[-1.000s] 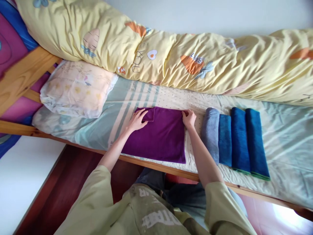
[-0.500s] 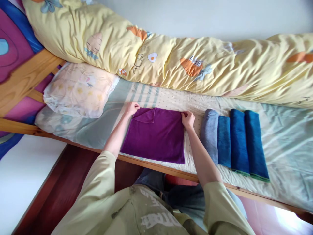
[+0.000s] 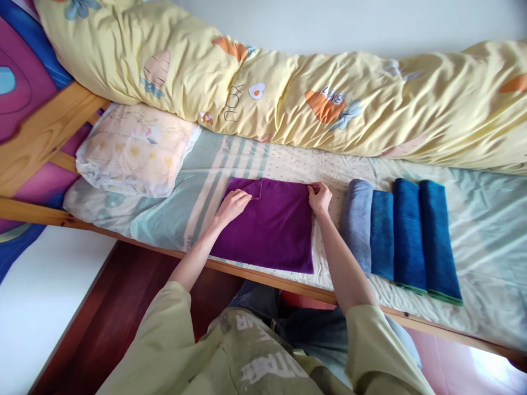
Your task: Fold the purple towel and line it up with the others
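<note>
Purple towel (image 3: 272, 230) lies flat on the bed sheet (image 3: 197, 181) before me, reaching away toward its far edge. My left hand (image 3: 233, 205) rests flat, fingers spread, on the far-left corner; my right hand (image 3: 320, 197) pinches the far-right corner.

Yellow duvet (image 3: 329, 104), pillow (image 3: 132, 148), 4 folded towels (image 3: 405, 236) on bed sheet (image 3: 486, 230).

The towel (image 3: 267, 230) lies on the bed (image 3: 486, 219), pillow (image 3: 132, 151) to its left, rolled towels (image 3: 403, 236) to its right, duvet (image 3: 288, 93) behind them.
</note>
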`<action>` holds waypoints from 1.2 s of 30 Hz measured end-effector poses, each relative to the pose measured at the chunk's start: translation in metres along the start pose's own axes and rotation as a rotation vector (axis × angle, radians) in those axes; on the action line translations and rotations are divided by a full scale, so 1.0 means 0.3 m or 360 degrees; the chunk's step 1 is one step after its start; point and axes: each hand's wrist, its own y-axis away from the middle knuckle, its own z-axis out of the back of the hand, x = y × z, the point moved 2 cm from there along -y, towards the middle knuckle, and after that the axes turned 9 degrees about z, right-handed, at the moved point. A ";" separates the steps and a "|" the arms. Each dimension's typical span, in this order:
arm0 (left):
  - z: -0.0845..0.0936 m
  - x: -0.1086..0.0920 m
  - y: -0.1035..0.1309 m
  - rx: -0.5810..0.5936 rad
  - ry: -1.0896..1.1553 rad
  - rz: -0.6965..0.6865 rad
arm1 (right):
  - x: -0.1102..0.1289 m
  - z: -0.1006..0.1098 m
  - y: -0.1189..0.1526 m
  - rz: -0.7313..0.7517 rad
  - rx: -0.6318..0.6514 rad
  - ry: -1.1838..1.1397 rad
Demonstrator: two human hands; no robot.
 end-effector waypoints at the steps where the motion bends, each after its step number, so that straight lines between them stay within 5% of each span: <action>1: -0.001 0.038 -0.019 -0.0098 0.0050 0.0167 | 0.001 0.001 0.001 -0.0013 0.0002 -0.0016; 4: 0.022 0.160 -0.103 -0.0321 0.0172 0.0794 | 0.006 0.005 0.001 -0.0039 0.0009 -0.0034; 6: 0.041 0.221 -0.166 -0.0304 0.0220 0.1098 | 0.015 0.006 -0.005 -0.0055 0.0018 -0.0032; 9: 0.058 0.258 -0.239 -0.0174 0.0283 0.1202 | 0.044 0.015 -0.014 -0.0087 0.0024 -0.0015; 12: 0.078 0.247 -0.232 -0.0114 0.0298 0.1182 | 0.074 0.058 0.022 -0.0152 -0.0022 -0.0003; 15: 0.129 0.210 -0.107 -0.0062 0.0219 0.1181 | 0.086 0.143 0.154 -0.0256 0.0041 -0.0088; 21: 0.280 0.110 0.321 0.0337 0.0652 0.1344 | 0.130 0.341 0.538 -0.0535 0.0495 -0.0656; 25: 0.333 0.058 0.520 0.0533 0.0908 0.1513 | 0.194 0.408 0.660 -0.0655 0.0629 -0.0809; 29: 0.323 0.033 0.599 0.0457 0.0837 0.1510 | 0.219 0.434 0.704 -0.0649 0.0726 -0.0777; 33: 0.301 0.024 0.613 0.0302 0.0865 0.1503 | 0.204 0.454 0.714 -0.0636 0.0775 -0.0830; 36: 0.304 0.017 0.622 0.0350 0.0831 0.1408 | 0.191 0.471 0.712 -0.0635 0.0827 -0.0869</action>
